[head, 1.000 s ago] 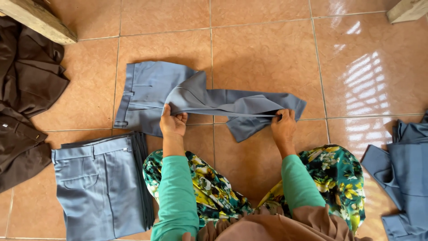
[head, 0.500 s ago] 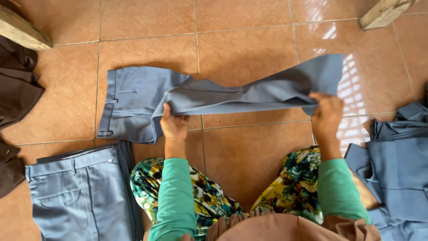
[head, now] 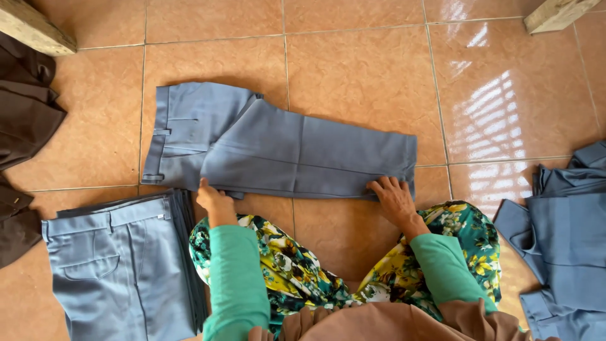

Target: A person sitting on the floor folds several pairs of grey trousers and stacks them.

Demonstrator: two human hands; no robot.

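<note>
Trousers: grey-blue trousers [head: 284, 151] lie flat on the floor [head: 353, 57], legs doubled over, just ahead of my knees.
Left hand [head: 213, 199]: grip empty, fingers pressing the near edge.
Right hand [head: 392, 196]: open palm flattening the folded end.
Progress: I judge one fold laid; further folding left.
Done: stack [head: 120, 265] at left.
Waiting: pile [head: 565, 233] at right.
Room: tan tiles, brown clothes [head: 25, 120] far left.

The floor [head: 353, 57] is laid with glossy orange-brown tiles and pale grout lines, with window light reflected at the right. A pair of grey-blue trousers [head: 284, 151] lies flat in the middle, folded lengthwise. A stack of folded grey-blue trousers [head: 120, 265] lies at the lower left, dark brown garments [head: 25, 126] at the left edge, and loose grey-blue garments [head: 568, 240] at the right.
</note>
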